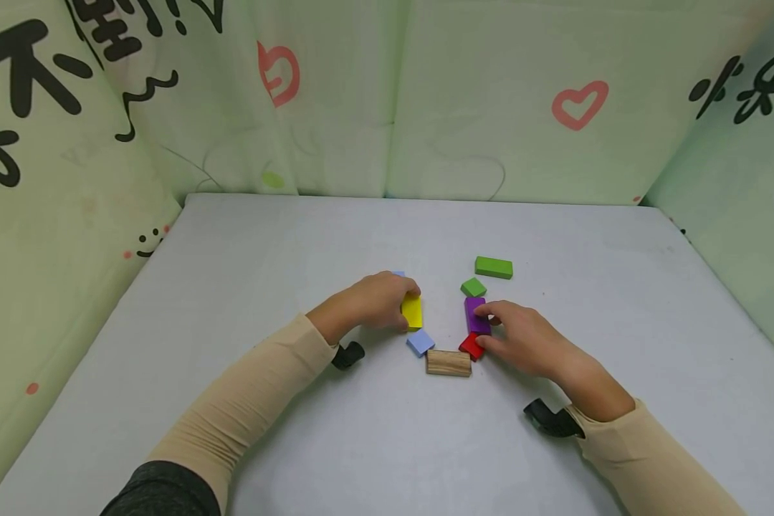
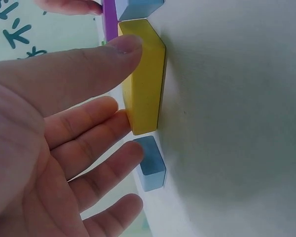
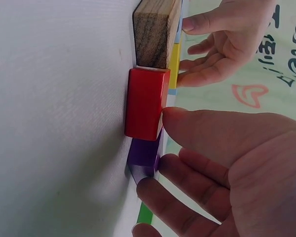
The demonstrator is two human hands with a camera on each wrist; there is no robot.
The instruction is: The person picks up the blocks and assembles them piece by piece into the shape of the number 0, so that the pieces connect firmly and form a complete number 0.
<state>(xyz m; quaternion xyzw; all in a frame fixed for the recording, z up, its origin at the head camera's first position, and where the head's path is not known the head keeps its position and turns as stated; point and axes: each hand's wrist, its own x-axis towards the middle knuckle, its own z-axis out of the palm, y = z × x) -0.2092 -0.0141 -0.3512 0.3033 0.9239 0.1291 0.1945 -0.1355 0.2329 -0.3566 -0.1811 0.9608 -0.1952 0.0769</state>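
My left hand holds the yellow block, its thumb at the near part and fingers toward the far end. A light blue block sits at the yellow block's near end, and another blue block lies past its far end, mostly hidden by the hand in the head view. On the other side, my right hand touches the red block with its thumb tip, while its relaxed fingers rest along the purple block. Between the two sides, nearest to me, lies a wood-grain block.
A small green block lies at the far end of the purple one, with a longer green block behind it. All rest on a white table. Printed light green curtains hang behind and at both sides.
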